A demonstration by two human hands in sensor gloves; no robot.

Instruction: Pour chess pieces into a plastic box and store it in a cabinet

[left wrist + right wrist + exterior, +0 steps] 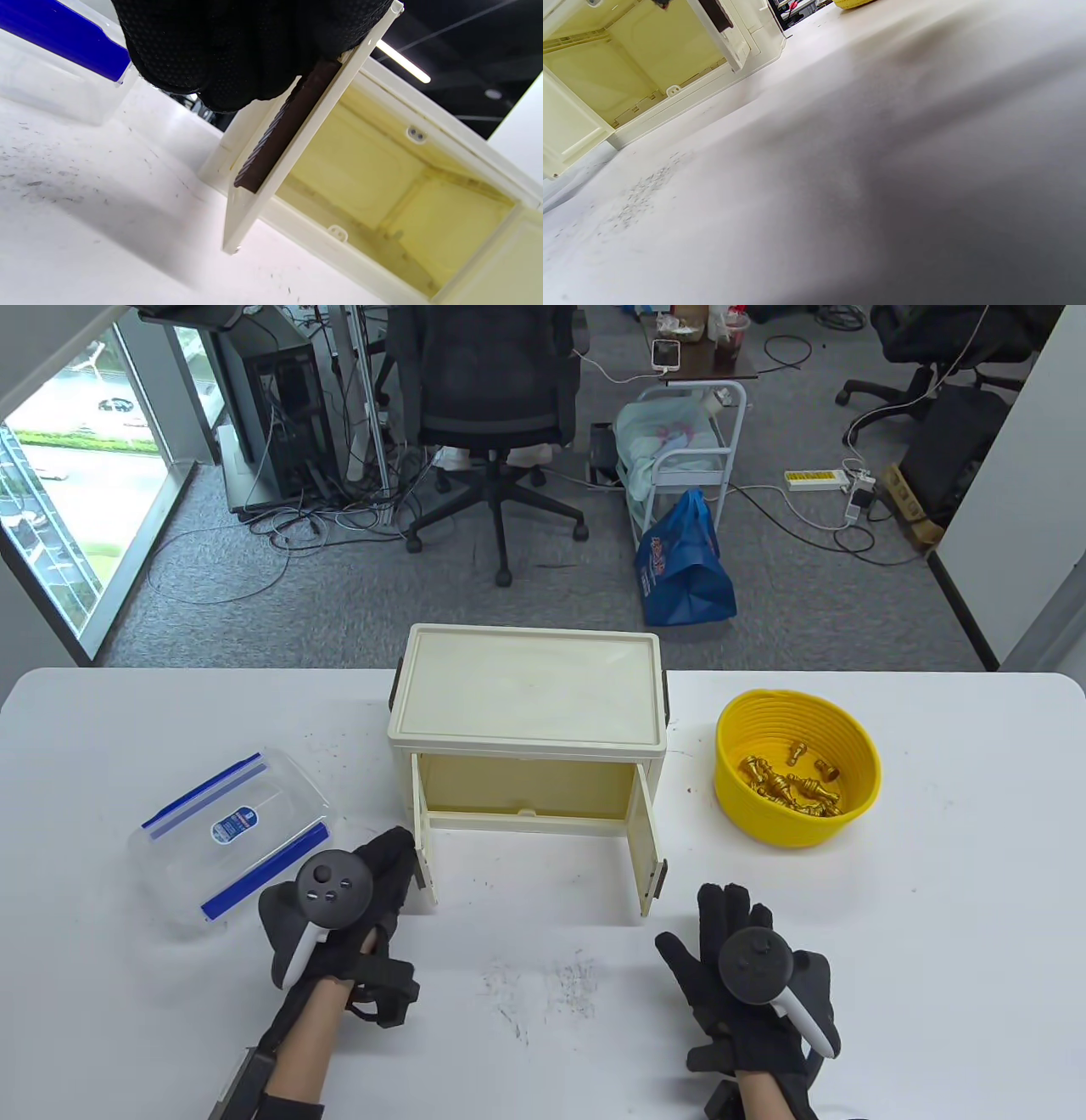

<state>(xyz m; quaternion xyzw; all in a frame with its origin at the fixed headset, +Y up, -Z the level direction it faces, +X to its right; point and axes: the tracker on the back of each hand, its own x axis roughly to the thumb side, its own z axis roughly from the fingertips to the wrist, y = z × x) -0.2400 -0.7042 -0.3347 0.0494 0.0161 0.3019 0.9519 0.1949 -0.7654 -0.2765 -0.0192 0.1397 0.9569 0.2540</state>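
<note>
- The cream cabinet (pixel 526 695) stands at the middle of the white surface (pixel 933 899), near the far edge, with both front doors swung open toward the person.
- The left hand (pixel 339 916) is at the left door (pixel 424 848); in the left wrist view its gloved fingers (pixel 237 51) close over the upper end of that door's edge (pixel 297 140), right by the dark ribbed handle strip (pixel 280 135).
- The cabinet's yellowish interior (pixel 382 169) shows behind the held door.
- The plastic box (pixel 233 840), clear with blue clips on its lid, lies on the surface to the left of the cabinet, just beside the left hand and tilted at an angle to the table edge.
- The chess pieces (pixel 793 789), gold-coloured, lie in a heap inside the yellow bowl (pixel 797 768), which sits to the right of the cabinet and well apart from the plastic box.
- The right hand (pixel 751 984) lies flat near the front edge of the surface, in front of the right door (pixel 649 848) but apart from it; its fingers are spread and hold nothing.
- The right wrist view shows mostly bare surface, with the open cabinet (pixel 649 63) at upper left and a sliver of the bowl (pixel 850 3) at the top edge.
- Fine dark specks (pixel 551 984) are scattered on the surface between the two hands.
</note>
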